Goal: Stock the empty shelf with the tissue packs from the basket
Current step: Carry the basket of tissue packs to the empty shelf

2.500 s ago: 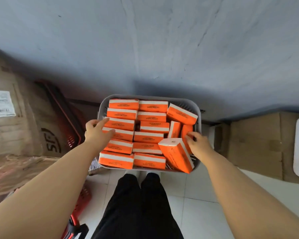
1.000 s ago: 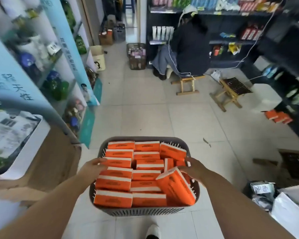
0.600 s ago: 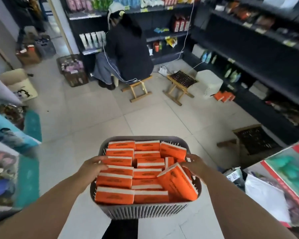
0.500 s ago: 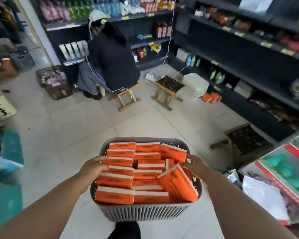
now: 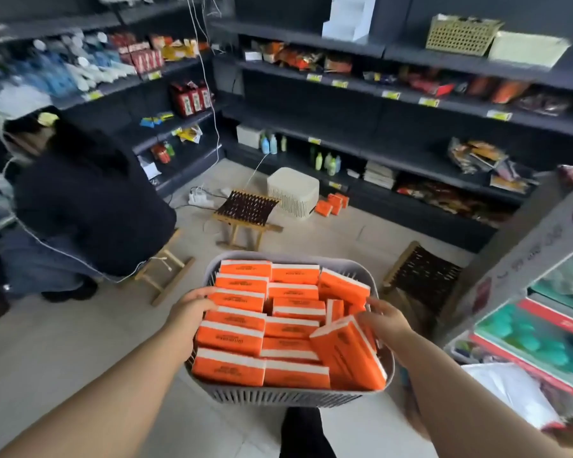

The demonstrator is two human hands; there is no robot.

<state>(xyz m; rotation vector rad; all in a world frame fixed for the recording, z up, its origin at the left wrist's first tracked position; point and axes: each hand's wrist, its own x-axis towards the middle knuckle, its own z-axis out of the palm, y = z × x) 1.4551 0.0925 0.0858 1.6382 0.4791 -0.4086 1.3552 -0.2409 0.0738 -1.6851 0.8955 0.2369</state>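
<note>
Between the two bare forearms, low in the view, a grey slatted basket (image 5: pixel 278 396) is carried above the pale tile floor. It is packed with orange tissue packs (image 5: pixel 291 328), each banded with a white stripe. Every pack bears a short line of dark print on its orange face, but the letters are too small and blurred to read. One tilted pack (image 5: pixel 348 355) at the right front leans on its edge against the flat rows. The left hand (image 5: pixel 192 312) grips the basket's left rim, its fingers curled over the edge and lying against the packs. The right hand (image 5: pixel 386 320) holds the right rim in the same way, its fingers bent over the edge just beside the tilted pack. Ahead, dark shelving (image 5: pixel 344 127) carries yellow price tags (image 5: pixel 391 94) along its edges; their figures cannot be made out. A grey carton (image 5: pixel 526 246) at the right shows faint printed marks that are also illegible. On the floor near the shelving, a cream bin (image 5: pixel 293 191) has a few loose orange packs (image 5: pixel 331 204) just beside it, and a wooden folding stool (image 5: pixel 245 209) stands close by. At the left, a person in black (image 5: pixel 90 206) crouches facing the shelves.
</note>
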